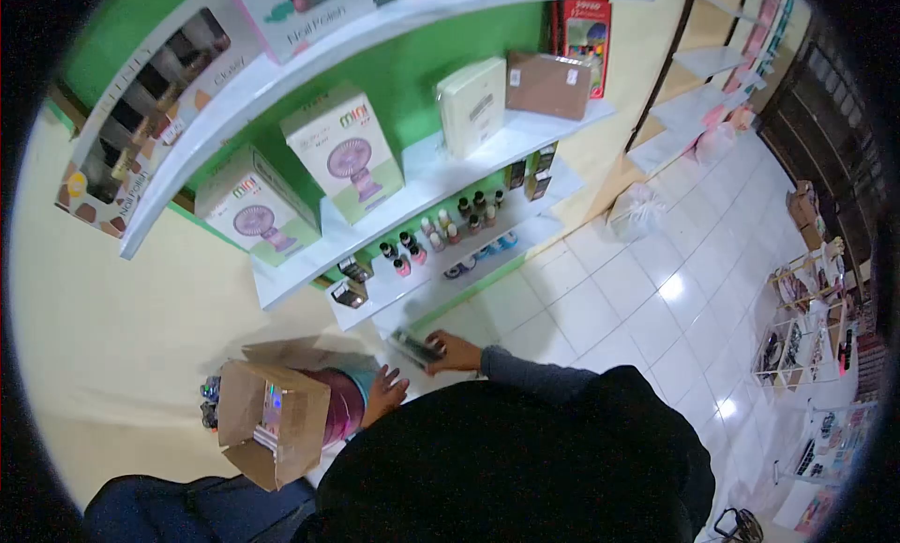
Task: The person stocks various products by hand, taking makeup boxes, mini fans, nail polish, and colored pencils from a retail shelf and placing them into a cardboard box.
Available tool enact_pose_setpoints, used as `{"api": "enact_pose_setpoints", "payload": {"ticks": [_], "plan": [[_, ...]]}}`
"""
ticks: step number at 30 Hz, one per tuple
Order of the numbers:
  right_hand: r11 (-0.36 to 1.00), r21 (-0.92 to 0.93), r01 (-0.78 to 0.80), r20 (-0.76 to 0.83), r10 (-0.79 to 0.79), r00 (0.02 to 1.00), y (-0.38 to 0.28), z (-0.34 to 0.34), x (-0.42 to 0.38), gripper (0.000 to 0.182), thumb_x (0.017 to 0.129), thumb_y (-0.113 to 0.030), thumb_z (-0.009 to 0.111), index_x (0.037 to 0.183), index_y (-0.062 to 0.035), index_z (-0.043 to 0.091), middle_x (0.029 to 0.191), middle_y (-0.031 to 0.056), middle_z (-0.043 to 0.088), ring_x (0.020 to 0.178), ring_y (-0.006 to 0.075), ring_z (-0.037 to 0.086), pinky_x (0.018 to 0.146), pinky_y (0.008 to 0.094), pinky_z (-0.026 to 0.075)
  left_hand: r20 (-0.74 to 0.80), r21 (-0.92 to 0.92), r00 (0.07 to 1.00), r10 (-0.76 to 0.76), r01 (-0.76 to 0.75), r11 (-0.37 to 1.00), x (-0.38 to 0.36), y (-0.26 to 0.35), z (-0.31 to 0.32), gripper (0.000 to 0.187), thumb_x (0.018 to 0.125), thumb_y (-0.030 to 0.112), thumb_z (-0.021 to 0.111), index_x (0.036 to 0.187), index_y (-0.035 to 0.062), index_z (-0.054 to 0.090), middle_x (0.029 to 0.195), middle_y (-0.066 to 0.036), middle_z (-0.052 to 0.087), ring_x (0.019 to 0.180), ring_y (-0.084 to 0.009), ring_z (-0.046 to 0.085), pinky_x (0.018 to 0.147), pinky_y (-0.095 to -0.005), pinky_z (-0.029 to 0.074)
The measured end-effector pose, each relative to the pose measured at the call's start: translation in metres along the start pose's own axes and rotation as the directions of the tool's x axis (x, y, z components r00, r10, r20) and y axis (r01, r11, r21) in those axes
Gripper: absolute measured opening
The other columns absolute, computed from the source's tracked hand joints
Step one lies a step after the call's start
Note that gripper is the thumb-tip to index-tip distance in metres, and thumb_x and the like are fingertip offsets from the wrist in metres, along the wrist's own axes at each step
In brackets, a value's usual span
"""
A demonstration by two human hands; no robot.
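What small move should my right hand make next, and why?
Probably ease the dark item in the right hand toward the nail-polish shelf: it is held near that shelf's end, where small dark boxes stand. The item's blurred, so its label can't be read; the left hand looks free.

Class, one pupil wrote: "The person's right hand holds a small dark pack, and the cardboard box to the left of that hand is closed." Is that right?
Not quite: the cardboard box is open, with its flaps spread and shiny goods showing inside, as the head view shows. The right hand does hold a small dark pack.
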State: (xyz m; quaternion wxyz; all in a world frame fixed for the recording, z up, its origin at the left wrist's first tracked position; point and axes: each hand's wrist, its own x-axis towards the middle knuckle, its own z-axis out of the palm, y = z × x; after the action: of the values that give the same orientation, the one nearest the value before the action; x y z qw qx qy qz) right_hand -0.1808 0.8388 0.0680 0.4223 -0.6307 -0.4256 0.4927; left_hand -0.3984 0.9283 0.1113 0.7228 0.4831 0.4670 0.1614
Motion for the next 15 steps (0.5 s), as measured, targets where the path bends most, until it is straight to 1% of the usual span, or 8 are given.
{"api": "enact_pose_setpoints", "payload": {"ticks": [2, 3, 4, 5, 8, 11, 14, 15], "plan": [[0.998, 0.062, 0.027, 0.143, -0.035, 0.989, -0.03, -0.007, -0.019, 0.084, 0.063, -0.038, 0.082, 0.125, -0.0012, 0.04, 0.108, 0.0165, 0.057, 0.096, 0.0246, 0.056, 0.083, 0.0343, 0.046, 0.139, 0.0, 0.99, 0.023, -0.024, 1.0, 0.013, 0.003, 0.012, 0.048, 0.083, 0.012, 0.067, 0.123, 0.0064, 0.042, 0.106, -0.008, 0.059, 0.089, -0.0173, 0.057, 0.075, -0.0293, 0.047], [0.996, 0.083, 0.041, 0.163, -0.055, 0.985, -0.03, -0.009, -0.021, 0.082, 0.064, -0.037, 0.081, 0.126, -0.0012, 0.04, 0.108, 0.0164, 0.057, 0.096, 0.0245, 0.056, 0.084, 0.0345, 0.046, 0.208, -0.002, 0.977, 0.037, -0.037, 0.999, 0.018, 0.008, 0.021, 0.047, 0.083, 0.013, 0.068, 0.122, 0.0066, 0.043, 0.106, -0.007, 0.058, 0.089, -0.0178, 0.058, 0.075, -0.0298, 0.047], [0.993, 0.104, 0.055, 0.184, -0.074, 0.98, -0.03, -0.01, -0.022, 0.08, 0.066, -0.035, 0.08, 0.126, -0.0012, 0.039, 0.108, 0.0163, 0.057, 0.097, 0.0243, 0.057, 0.085, 0.0348, 0.046, 0.213, -0.023, 0.977, 0.03, -0.026, 0.999, 0.02, 0.014, 0.028, 0.044, 0.083, 0.012, 0.068, 0.119, 0.0067, 0.044, 0.104, -0.006, 0.059, 0.089, -0.0174, 0.058, 0.075, -0.0298, 0.048], [0.99, 0.126, 0.067, 0.208, -0.092, 0.974, -0.033, -0.013, -0.023, 0.078, 0.068, -0.034, 0.079, 0.127, -0.0013, 0.039, 0.108, 0.0162, 0.057, 0.098, 0.0242, 0.057, 0.085, 0.035, 0.046, 0.217, -0.044, 0.976, 0.022, -0.013, 0.999, 0.014, 0.025, 0.036, 0.042, 0.082, 0.012, 0.068, 0.117, 0.0068, 0.046, 0.102, -0.005, 0.059, 0.089, -0.0169, 0.058, 0.075, -0.0298, 0.048], [0.989, 0.145, 0.037, 0.202, -0.066, 0.977, -0.043, -0.021, -0.034, 0.074, 0.072, -0.03, 0.077, 0.127, -0.0008, 0.038, 0.108, 0.0164, 0.057, 0.099, 0.0246, 0.057, 0.088, 0.0354, 0.045, 0.187, -0.153, 0.982, -0.017, 0.046, 0.987, 0.008, 0.034, 0.048, 0.028, 0.081, 0.01, 0.069, 0.105, 0.0087, 0.054, 0.095, -0.001, 0.061, 0.086, -0.0143, 0.059, 0.073, -0.0299, 0.05], [0.993, 0.119, 0.024, 0.199, -0.047, 0.979, -0.06, -0.027, -0.048, 0.078, 0.073, -0.031, 0.077, 0.13, 0.0004, 0.035, 0.112, 0.0177, 0.055, 0.105, 0.0258, 0.055, 0.092, 0.0357, 0.043, 0.155, -0.237, 0.987, -0.032, 0.069, 0.969, -0.002, 0.039, 0.061, 0.024, 0.081, 0.01, 0.069, 0.101, 0.0101, 0.056, 0.093, 0.0, 0.061, 0.085, -0.0135, 0.059, 0.071, -0.0299, 0.049], [0.994, 0.032, 0.104, 0.155, -0.108, 0.982, -0.047, -0.021, -0.049, 0.085, 0.072, -0.035, 0.077, 0.135, -0.0008, 0.03, 0.123, 0.02, 0.049, 0.112, 0.027, 0.051, 0.095, 0.0365, 0.041, 0.094, -0.284, 0.995, -0.033, 0.059, 0.957, -0.009, 0.039, 0.062, 0.022, 0.08, 0.011, 0.069, 0.099, 0.0124, 0.057, 0.091, 0.002, 0.06, 0.083, -0.0123, 0.057, 0.067, -0.0291, 0.047], [0.99, 0.046, 0.137, 0.148, -0.142, 0.979, -0.041, -0.021, -0.049, 0.091, 0.072, -0.039, 0.077, 0.138, -0.0015, 0.027, 0.132, 0.0202, 0.041, 0.117, 0.0284, 0.047, 0.098, 0.0373, 0.04, 0.07, -0.314, 0.997, -0.027, 0.047, 0.948, -0.011, 0.039, 0.061, 0.022, 0.08, 0.012, 0.069, 0.098, 0.0132, 0.057, 0.089, 0.003, 0.059, 0.082, -0.0115, 0.056, 0.066, -0.0288, 0.046]]}}
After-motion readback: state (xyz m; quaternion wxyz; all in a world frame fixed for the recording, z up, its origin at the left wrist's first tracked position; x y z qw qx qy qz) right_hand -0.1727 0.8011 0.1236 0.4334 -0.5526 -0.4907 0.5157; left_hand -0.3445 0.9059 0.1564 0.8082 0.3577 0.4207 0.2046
